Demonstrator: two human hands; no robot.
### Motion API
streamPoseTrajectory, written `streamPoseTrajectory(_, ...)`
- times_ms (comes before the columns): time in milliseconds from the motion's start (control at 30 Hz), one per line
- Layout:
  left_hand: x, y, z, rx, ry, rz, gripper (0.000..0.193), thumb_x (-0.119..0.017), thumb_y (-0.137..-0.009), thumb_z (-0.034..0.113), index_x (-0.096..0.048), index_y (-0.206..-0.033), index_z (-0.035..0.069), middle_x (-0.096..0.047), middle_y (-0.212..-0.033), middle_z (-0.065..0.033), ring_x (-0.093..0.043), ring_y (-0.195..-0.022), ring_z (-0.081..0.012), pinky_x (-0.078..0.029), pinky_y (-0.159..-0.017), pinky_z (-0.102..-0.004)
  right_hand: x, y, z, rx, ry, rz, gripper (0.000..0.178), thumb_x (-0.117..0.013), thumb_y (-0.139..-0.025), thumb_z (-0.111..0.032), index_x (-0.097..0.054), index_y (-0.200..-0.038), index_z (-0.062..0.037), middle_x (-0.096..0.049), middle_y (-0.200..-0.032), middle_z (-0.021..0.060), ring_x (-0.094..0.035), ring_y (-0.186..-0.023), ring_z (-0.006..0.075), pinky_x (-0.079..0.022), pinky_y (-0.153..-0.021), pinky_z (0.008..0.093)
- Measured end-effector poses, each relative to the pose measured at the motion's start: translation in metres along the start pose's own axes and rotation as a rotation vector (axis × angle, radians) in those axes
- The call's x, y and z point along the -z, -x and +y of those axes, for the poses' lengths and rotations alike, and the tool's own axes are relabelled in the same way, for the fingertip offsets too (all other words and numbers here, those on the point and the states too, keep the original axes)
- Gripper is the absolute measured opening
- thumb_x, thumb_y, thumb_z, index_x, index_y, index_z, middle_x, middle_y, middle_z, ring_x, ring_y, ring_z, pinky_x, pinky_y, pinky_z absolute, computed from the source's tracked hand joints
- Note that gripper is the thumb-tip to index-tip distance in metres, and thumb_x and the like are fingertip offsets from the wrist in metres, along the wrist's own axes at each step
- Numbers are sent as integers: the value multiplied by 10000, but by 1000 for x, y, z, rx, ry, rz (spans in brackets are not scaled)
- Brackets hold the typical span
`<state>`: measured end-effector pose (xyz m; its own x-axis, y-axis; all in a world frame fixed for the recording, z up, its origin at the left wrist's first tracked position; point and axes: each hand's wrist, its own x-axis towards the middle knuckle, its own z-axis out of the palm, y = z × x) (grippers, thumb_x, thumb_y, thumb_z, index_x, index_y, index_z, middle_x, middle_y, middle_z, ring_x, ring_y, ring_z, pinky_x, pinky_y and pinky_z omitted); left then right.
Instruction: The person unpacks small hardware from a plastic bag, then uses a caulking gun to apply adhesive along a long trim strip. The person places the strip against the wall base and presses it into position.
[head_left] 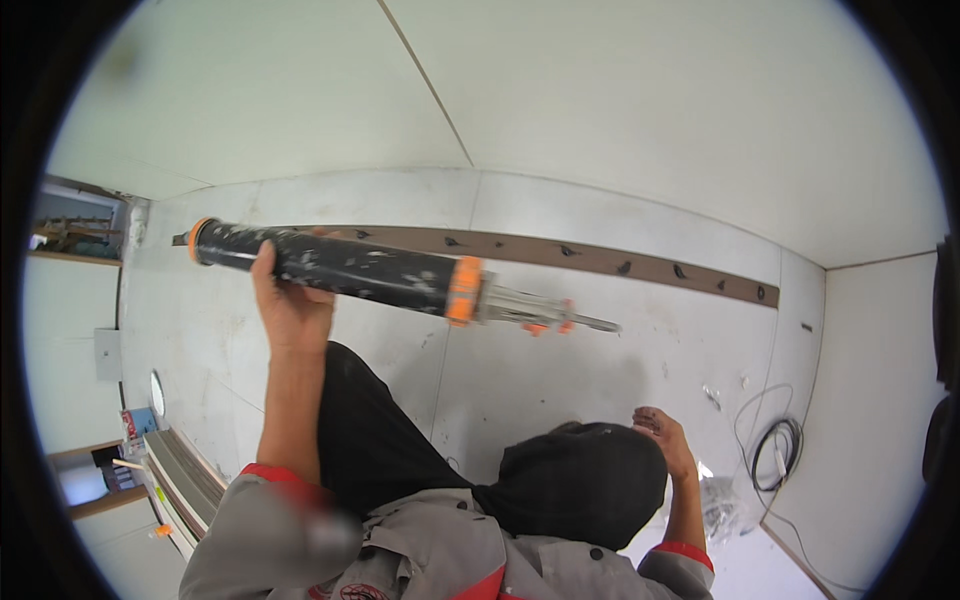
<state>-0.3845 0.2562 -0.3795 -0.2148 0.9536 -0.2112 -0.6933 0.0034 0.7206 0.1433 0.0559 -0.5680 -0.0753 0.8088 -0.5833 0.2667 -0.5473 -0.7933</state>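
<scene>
My left hand [298,315] is wrapped around the black barrel of a caulking gun [380,272], lifted over the floor with its rear pointing right. The barrel is smeared with pale marks and has an orange ring at each end. A metal frame and rod, with small orange parts, stick out at the right end. Behind the gun lies a long brown strip [600,258] with dark blobs spaced along it. My right hand [672,445] is beside my right knee, its fingers curled and stained dark; what they hold, if anything, I cannot make out.
A coiled black cable [779,455] lies at the right by the wall, near crumpled clear plastic [722,505]. Long boards [185,475] are stacked at the lower left. White wall panels [640,110] stand beyond the pale floor [410,400].
</scene>
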Motion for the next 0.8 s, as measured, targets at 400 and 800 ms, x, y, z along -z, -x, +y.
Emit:
streamPoseTrajectory(400, 121, -37, 125, -532, -209, 461, 287, -709, -874, 376, -593, -1032, 166, -636, -959, -42, -631, -900, -222, -529, -823, -419, 41, -96, -3, 263, 492, -125, 424, -754, -812, -167, -651, -1181, 14, -702, -1119, 230, -692, -1057, 352, -550, -893, 411)
streamPoseTrajectory(800, 183, -16, 124, -556, -909, 826, 398, -817, -763, 318, -650, -962, 16, -601, -830, -28, -553, -735, -145, -460, -682, -337, 46, -194, -49, 359, 587, -277, 459, -684, -944, -268, -609, -1283, 33, -684, -1207, 217, -660, -1121, 332, -519, -953, 408)
